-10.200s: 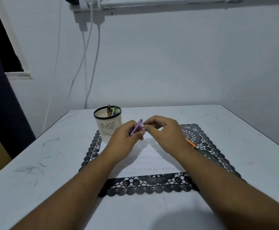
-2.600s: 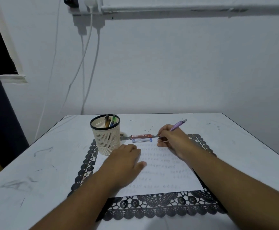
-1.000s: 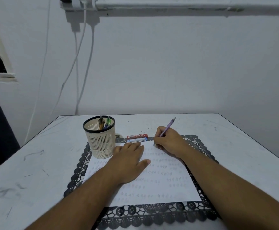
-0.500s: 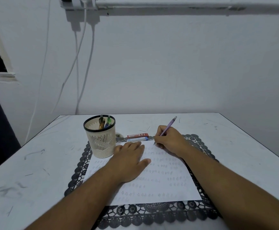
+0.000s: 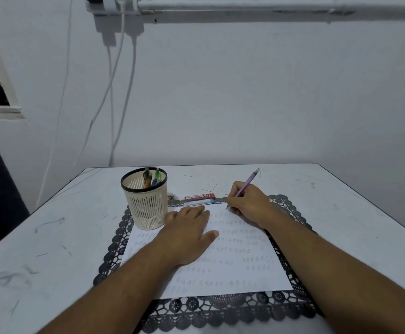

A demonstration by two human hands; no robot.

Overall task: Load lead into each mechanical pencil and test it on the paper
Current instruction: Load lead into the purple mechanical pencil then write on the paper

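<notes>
Two hands are seen at centre frame: the left hand [image 5: 189, 235] is spread flat on the paper [image 5: 223, 266], seemingly to steady it, while the purple mechanical pencil [image 5: 246, 183] is pinched by the right hand [image 5: 247, 203], its tip at the sheet's upper edge. Faint pencilled rows and the lead cases [image 5: 199, 198] beyond bear no legible lettering.

— Where's the purple mechanical pencil [image 5: 247, 183]?
— Tilted, cap end up, its tip seemingly on the far edge of the paper [image 5: 233, 268], which lies flat and covered in faint rows of pencil marks.
— Others?
— Upright in the cream cup [image 5: 146, 203].
</notes>
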